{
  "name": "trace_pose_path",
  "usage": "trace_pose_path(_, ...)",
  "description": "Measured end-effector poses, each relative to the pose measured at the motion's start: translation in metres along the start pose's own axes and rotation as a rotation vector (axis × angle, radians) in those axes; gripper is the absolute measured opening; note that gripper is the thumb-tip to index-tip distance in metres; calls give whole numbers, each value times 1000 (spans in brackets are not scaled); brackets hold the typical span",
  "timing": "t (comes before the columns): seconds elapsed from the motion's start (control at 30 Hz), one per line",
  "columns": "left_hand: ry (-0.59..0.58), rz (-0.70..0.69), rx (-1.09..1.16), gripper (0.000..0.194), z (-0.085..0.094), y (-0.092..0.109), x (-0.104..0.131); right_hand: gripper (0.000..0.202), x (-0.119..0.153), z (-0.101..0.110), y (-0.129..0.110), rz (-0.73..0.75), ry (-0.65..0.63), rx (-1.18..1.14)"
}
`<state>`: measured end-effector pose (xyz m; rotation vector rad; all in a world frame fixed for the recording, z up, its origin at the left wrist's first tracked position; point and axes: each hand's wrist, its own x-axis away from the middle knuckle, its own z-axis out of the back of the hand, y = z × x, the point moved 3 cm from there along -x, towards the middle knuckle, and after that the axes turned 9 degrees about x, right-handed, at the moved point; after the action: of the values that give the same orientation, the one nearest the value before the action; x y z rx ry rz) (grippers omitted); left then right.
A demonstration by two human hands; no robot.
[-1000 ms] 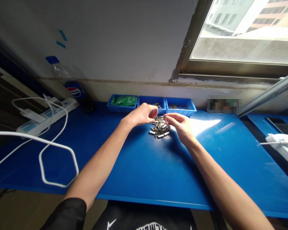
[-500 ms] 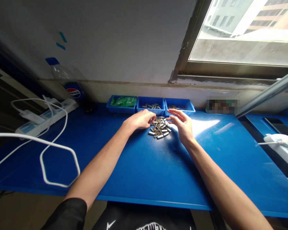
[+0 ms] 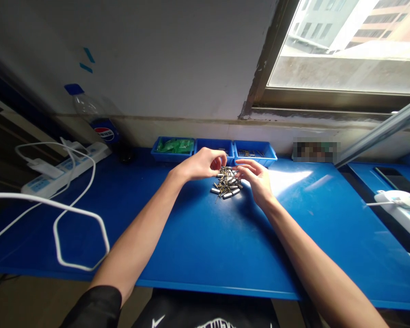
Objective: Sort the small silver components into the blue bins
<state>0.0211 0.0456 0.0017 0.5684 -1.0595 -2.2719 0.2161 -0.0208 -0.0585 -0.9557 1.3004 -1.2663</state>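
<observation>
Pile (image 3: 229, 183) of blocks (image 3: 227, 196) and thin pins (image 3: 222, 184) lies on the blue table (image 3: 198, 246), between your two hands; your left hand (image 3: 205, 163) is at its left far edge, fingers curled, thumb drawn in near the forefinger; your right hand (image 3: 258, 180) is at its right, fingers bent toward the pile, thumb below the forefinger; can't tell whether either hand grips a piece, too small to see; three blue bins in a row beyond the pile; left bin (image 3: 172, 157), beyond and left of the pile, holds green packets (image 3: 174, 145), filling most of it; middle bin (image 3: 230, 160), straight beyond the pile, is partly blocked by your left hand, a little grey showing inside; right bin (image 3: 270, 160), beyond and right of the pile, has thin dark rods (image 3: 248, 152) lying loose in it; well left of the pile, bottle (image 3: 102, 130) with blue cap, dark at its base; farther left of the pile, power strip (image 3: 66, 168) with plugs in it.
</observation>
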Motion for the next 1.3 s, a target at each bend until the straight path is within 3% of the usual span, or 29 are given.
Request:
trace_pose_path(0.2, 96, -102, 18, 20, 1, 9, -2, 39, 3, -6, -2, -41, -93, 4)
trace_pose_path(0.43, 99, -138, -6, 15, -1, 9, -3, 35, 5, -11, -6, -60, -142, 25)
trace_pose_path(0.57, 49, -24, -34, 19, -2, 1, -2, 36, 3, -7, -3, -73, -94, 60)
trace_pose_path(0.8, -225, 197, -157, 14, -11, -11, 1, 49, -4, 4, 1, 28, 97, 19)
trace_pose_path(0.93, -235, 223, -202, 16, -19, -17, 0, 60, -5, 5, 1, 27, 88, 4)
trace_pose_path(1.3, -243, 217, -266, 18, -22, -23, -2, 47, -2, 2, 1, -12, 44, 14)
